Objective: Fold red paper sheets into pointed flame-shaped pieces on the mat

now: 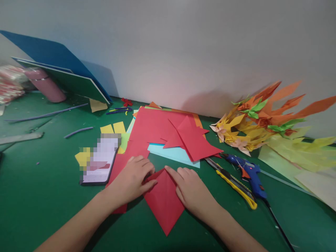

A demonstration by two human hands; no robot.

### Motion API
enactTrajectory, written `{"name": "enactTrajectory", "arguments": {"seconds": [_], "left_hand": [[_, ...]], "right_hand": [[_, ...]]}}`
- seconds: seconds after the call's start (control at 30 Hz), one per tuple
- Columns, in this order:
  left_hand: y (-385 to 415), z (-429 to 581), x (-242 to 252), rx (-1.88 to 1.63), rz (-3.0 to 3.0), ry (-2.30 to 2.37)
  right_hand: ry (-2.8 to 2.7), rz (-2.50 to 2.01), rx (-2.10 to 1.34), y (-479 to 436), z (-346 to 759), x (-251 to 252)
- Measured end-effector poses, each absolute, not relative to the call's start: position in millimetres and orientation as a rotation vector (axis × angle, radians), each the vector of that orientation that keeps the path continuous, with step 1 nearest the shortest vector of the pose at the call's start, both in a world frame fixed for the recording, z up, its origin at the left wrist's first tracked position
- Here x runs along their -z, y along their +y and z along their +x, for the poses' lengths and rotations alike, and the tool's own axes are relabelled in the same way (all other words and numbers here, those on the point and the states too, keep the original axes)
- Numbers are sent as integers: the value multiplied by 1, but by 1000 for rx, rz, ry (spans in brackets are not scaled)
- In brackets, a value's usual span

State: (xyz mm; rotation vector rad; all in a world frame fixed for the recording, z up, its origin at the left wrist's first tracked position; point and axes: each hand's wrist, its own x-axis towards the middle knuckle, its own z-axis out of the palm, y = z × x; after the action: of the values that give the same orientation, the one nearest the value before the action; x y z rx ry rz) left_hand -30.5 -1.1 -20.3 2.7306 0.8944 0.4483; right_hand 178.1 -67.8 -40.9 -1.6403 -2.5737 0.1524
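A red sheet of origami paper (166, 206), set as a diamond with one point toward me and a crease down its middle, lies on the green table. My left hand (135, 178) grips its upper left edge between thumb and curled fingers. At the top point rests the index finger of my right hand (190, 187); the other fingers curl over the upper right edge, partly hiding it. Under my left wrist lies another red paper strip (119, 180). Behind my hands are folded red paper pieces (196, 141) on a stack of red sheets (149, 122) and a light blue sheet (173, 154).
A phone (101, 161) lies left, near yellow paper squares (106, 129). To the right are a yellow utility knife (233, 185), a blue glue gun (249, 173) with its cord, and paper flowers (262, 119). A pink bottle (46, 85) and boards (68, 78) stand back left.
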Motion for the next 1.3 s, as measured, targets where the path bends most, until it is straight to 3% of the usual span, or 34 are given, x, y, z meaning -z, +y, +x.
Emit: {"name": "enactTrajectory", "arguments": {"seconds": [0.57, 1.3], "left_hand": [[2, -30, 17, -447, 2645, 444], [-3, -36, 6, -273, 2561, 577]], "right_hand": [[-2613, -1651, -182, -68, 177, 35], [-2583, -1593, -162, -68, 180, 38]]}}
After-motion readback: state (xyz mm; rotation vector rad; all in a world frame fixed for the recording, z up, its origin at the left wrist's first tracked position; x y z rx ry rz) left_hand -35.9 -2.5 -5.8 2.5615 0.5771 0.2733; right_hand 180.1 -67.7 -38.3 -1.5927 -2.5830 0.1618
